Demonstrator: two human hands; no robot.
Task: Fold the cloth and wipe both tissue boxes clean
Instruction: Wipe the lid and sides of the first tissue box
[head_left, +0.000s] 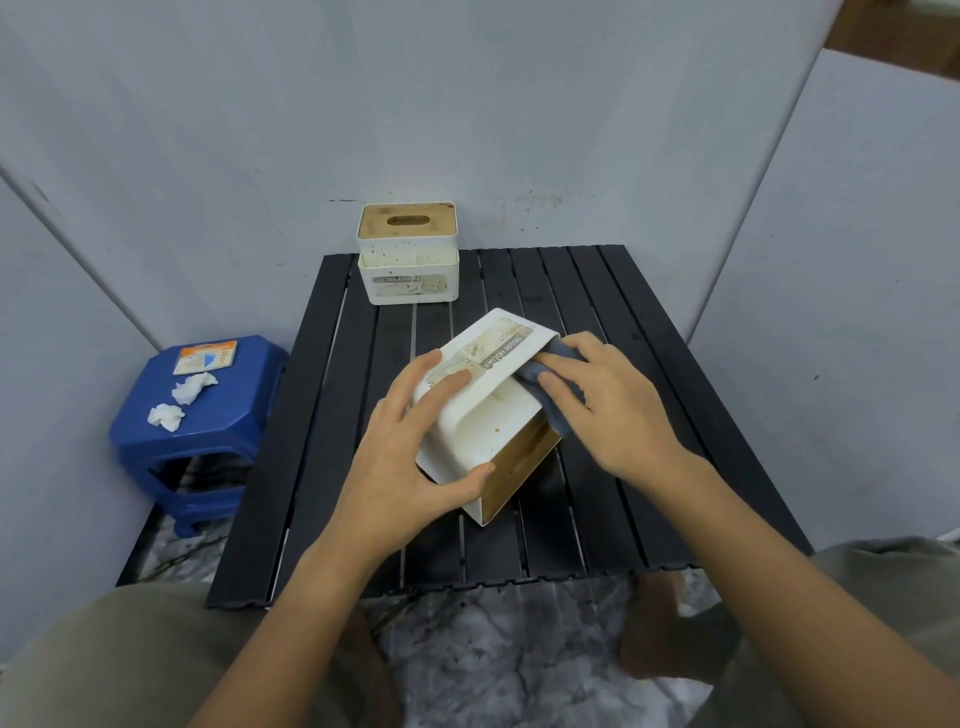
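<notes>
A white tissue box (480, 421) with a wooden lid lies tipped on its side in the middle of the black slatted table (649, 441). My left hand (410, 452) grips its near left corner, thumb on the lower edge. My right hand (608, 400) presses a folded grey-blue cloth (553, 382) against the box's right side. A second white tissue box (408, 252), speckled with brown spots and topped by a wooden lid with a slot, stands upright at the table's far edge.
A blue plastic stool (202, 441) stands left of the table, holding two crumpled white tissues (182, 400) and a small orange and white packet (205, 357). Grey walls close in behind and on both sides. My knees and marble floor are below.
</notes>
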